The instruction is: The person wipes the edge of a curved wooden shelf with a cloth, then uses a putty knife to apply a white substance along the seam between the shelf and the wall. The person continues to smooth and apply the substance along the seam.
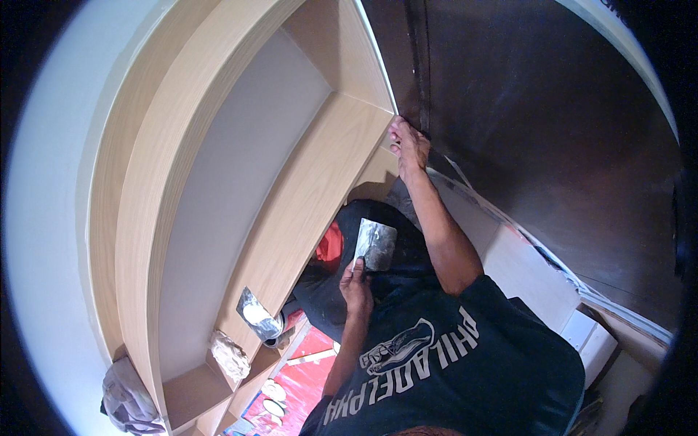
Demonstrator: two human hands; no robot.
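Note:
My left hand [356, 287] holds a flat metal scraper [375, 243] with a smeared blade, over my dark-clothed lap. My right hand [408, 149] is raised to the front corner of the wooden shelf unit [305, 160], beside its white edge strip [382, 62]. Its fingers are curled there; what, if anything, they hold is too small to make out. A second smeared scraper blade [254, 312] lies on the shelf's lower left, atop a dark container.
A dark brown panel [552, 145] rises on the right above a pale ledge [509, 261]. A crumpled paper [229, 352] sits in a shelf compartment. A grey cloth [127, 396] is at the lower left. A red sheet [305, 370] with small pale items lies below.

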